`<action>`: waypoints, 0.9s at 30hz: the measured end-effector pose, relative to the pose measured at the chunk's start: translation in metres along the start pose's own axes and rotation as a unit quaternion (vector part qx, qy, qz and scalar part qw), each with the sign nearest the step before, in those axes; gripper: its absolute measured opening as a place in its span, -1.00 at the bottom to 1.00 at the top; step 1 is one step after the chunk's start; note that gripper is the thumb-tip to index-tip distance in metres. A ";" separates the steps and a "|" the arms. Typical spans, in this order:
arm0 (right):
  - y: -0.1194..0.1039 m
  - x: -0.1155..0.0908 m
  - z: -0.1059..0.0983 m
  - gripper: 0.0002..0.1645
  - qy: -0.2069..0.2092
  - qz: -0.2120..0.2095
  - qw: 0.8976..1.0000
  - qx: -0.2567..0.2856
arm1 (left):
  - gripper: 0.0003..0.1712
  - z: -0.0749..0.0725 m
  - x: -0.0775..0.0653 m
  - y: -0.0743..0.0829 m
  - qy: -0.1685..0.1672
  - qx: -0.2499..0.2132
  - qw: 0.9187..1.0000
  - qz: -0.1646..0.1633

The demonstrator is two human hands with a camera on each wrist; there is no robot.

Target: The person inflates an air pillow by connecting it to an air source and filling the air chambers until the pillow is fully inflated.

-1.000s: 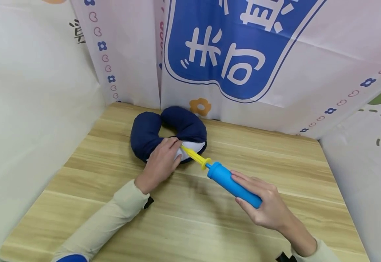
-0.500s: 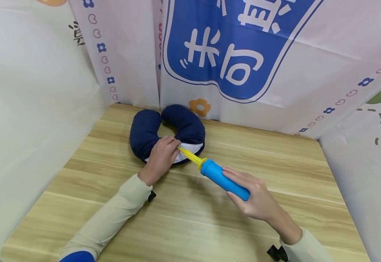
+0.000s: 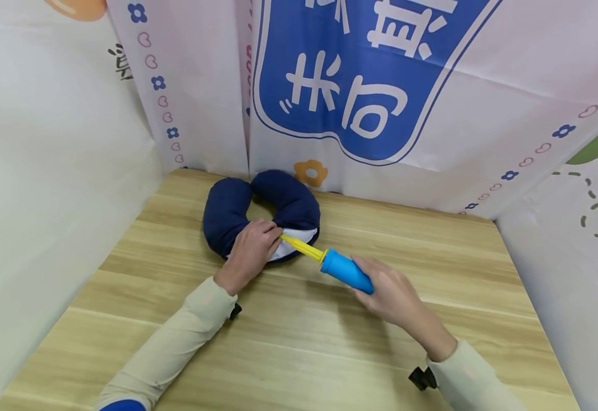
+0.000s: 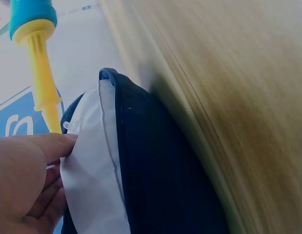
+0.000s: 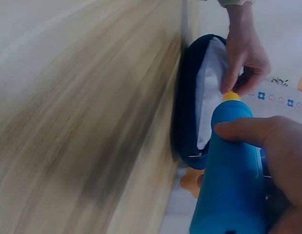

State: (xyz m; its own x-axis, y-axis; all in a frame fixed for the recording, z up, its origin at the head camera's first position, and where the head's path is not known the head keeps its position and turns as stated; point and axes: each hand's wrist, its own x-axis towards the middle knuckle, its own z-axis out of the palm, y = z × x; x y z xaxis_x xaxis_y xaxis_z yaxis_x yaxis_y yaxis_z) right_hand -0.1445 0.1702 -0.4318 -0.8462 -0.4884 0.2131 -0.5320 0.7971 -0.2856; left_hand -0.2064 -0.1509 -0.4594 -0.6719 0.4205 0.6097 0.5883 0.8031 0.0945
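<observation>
A navy U-shaped neck pillow (image 3: pixel 227 214) lies at the back of the wooden table, its cover parted along the front over a white inner lining (image 4: pixel 94 161). My left hand (image 3: pixel 252 245) pinches the pillow at this opening, beside a small clear plastic tab (image 4: pixel 70 126). Against those fingers stands the yellow nozzle (image 4: pixel 41 73) of a hand pump; its very tip is hidden behind the thumb. My right hand (image 3: pixel 391 291) grips the pump's blue barrel (image 5: pixel 231 170), with the thumb laid along it in the right wrist view.
The wooden table (image 3: pixel 299 354) runs from the pillow to the front. A white printed cloth (image 3: pixel 201 85) hangs right behind the pillow, and pale walls (image 3: pixel 47 171) close in the sides.
The right hand has moved left and toward the pillow with the blue barrel. The blue rod that showed between barrel and nozzle has slid out of sight. The left hand stays at the pillow.
</observation>
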 end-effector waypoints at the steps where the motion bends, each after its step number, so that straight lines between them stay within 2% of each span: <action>1: 0.002 0.003 0.004 -0.10 0.004 -0.002 1.000 -0.002 | -0.82 0.000 -0.001 0.001 0.003 0.002 1.000 0.004; 6: 0.006 0.021 0.023 -0.15 0.018 -0.016 1.000 0.008 | -0.84 -0.001 -0.002 0.006 0.017 0.015 1.000 0.020; 12: 0.005 0.036 0.040 -0.19 0.038 -0.014 0.999 0.034 | -0.86 -0.003 -0.001 0.009 0.024 0.018 0.999 0.017; 17: 0.001 0.042 0.053 -0.20 0.058 -0.020 0.997 0.046 | -0.87 -0.003 -0.002 0.012 0.028 -0.002 1.000 0.005; 23: -0.003 0.048 0.060 -0.45 0.096 -0.045 0.990 0.090 | -0.85 -0.004 -0.003 0.013 0.019 -0.031 0.999 -0.021; 27: -0.002 0.048 0.060 -0.53 0.109 -0.063 0.987 0.097 | -0.81 -0.007 -0.003 0.010 -0.004 -0.044 0.998 -0.035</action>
State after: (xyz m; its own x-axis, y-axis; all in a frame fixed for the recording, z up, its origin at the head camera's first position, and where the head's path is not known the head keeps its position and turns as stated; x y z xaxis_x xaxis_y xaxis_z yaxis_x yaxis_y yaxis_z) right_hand -0.1861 0.1238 -0.4768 -0.7578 -0.4736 0.4488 -0.6460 0.6415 -0.4137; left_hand -0.1948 -0.1472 -0.4546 -0.7161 0.3692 0.5923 0.5776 0.7899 0.2059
